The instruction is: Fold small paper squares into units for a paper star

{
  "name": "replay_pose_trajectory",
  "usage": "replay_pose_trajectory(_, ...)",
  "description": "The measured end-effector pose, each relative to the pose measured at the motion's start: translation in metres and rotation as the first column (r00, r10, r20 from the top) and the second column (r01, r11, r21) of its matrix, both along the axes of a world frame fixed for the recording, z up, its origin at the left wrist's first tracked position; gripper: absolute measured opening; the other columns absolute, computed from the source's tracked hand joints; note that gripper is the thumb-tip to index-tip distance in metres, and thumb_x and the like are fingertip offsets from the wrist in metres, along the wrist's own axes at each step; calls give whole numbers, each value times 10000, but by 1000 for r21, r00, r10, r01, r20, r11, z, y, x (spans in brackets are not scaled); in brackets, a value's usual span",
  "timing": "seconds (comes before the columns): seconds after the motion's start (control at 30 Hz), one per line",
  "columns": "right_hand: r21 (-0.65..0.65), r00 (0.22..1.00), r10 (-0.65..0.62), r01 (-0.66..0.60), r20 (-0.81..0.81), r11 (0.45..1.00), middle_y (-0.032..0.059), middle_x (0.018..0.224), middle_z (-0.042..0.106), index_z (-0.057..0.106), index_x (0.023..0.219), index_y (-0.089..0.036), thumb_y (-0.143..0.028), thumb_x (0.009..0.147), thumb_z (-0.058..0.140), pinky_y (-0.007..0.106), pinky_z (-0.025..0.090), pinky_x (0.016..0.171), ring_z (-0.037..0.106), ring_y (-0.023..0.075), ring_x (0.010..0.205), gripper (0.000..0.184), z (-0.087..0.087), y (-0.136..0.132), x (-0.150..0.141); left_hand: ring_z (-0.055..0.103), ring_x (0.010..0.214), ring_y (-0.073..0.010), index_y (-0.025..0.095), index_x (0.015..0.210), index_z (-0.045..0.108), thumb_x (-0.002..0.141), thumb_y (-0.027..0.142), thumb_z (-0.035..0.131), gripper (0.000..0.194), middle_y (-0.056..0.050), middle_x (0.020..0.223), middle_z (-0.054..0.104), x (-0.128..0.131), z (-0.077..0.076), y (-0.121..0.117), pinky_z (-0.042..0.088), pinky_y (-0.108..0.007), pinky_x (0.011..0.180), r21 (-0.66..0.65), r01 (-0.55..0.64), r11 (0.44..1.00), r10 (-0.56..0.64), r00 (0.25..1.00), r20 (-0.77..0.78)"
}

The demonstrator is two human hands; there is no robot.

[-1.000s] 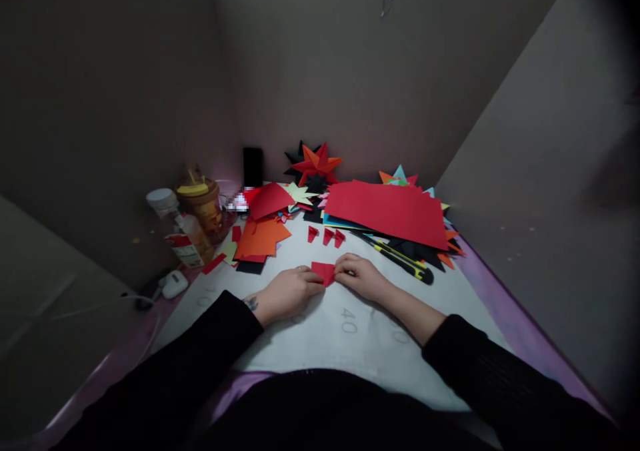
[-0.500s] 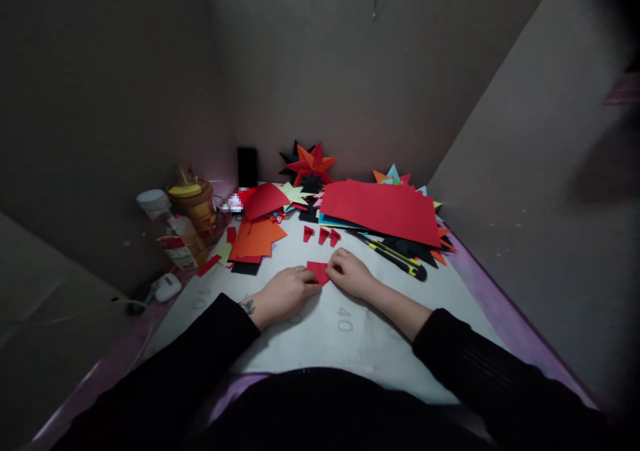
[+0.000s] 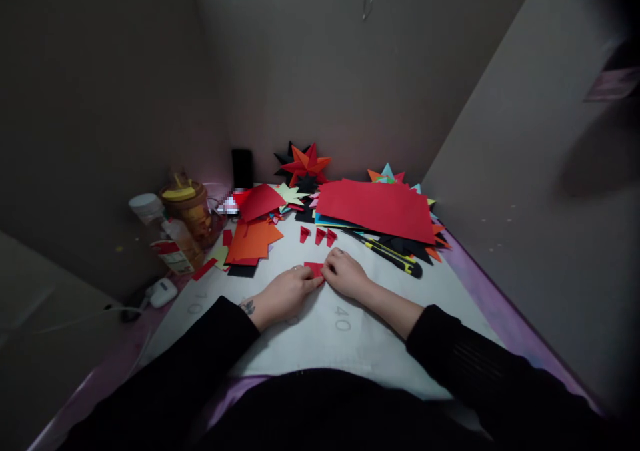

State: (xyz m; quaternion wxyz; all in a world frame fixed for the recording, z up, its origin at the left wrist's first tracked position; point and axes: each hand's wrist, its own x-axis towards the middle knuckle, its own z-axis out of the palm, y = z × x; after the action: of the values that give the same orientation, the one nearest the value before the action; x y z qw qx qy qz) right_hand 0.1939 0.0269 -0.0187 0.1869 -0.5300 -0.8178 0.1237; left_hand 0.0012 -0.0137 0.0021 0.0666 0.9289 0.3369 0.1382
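A small red paper piece [image 3: 314,268] lies on the white cutting mat [image 3: 350,331] between my hands. My left hand [image 3: 283,292] presses on its near left edge with curled fingers. My right hand [image 3: 344,272] pinches its right side, fingers bent over it. Only a small strip of the paper shows between the fingertips. Three small folded red pieces [image 3: 316,235] lie in a row just beyond my hands.
A large red sheet [image 3: 375,209] tops a stack of coloured paper at the back right, with a yellow-black utility knife [image 3: 393,256] beside it. Orange sheets [image 3: 253,239], paper stars [image 3: 303,163], a jar [image 3: 187,207], bottle [image 3: 170,241] and walls enclose the mat.
My hands have closed in on the red piece, which now shows smaller and flatter between the fingers. The view has shifted slightly to the right.
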Motion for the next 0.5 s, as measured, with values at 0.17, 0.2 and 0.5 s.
replay_pose_trajectory(0.17, 18, 1000, 5, -5, -10, 1000, 53, 889, 587, 617, 723, -187, -220, 856, 514, 284, 383, 724, 529, 177, 835, 172, 1, -1, -1, 528, 792, -198, 178, 1143, 643, 941, 188, 368, 342, -86, 902, 600, 1, 1, 0, 448, -322, 705, 39, 26, 999, -25, 999, -27)
replay_pose_trajectory(0.2, 24, 1000, 4, -4, -11, 1000, 55, 884, 586, 617, 722, -187, -216, 856, 513, 285, 384, 721, 527, 179, 834, 172, 1, -1, -1, 525, 789, -197, 180, 1135, 647, 943, 198, 369, 338, -85, 896, 599, 1, 1, 0, 446, -323, 703, 41, 26, 999, -25, 999, -24)
replay_pose_trajectory(0.5, 38, 1000, -4, 3, 25, 999, 58, 880, 574, 598, 712, -188, -214, 858, 514, 284, 384, 714, 521, 182, 844, 170, 0, -1, -3, 515, 789, -185, 179, 1069, 664, 929, 198, 391, 307, -77, 888, 582, 0, -4, -1, 439, -305, 725, 45, 21, 999, -20, 999, -36)
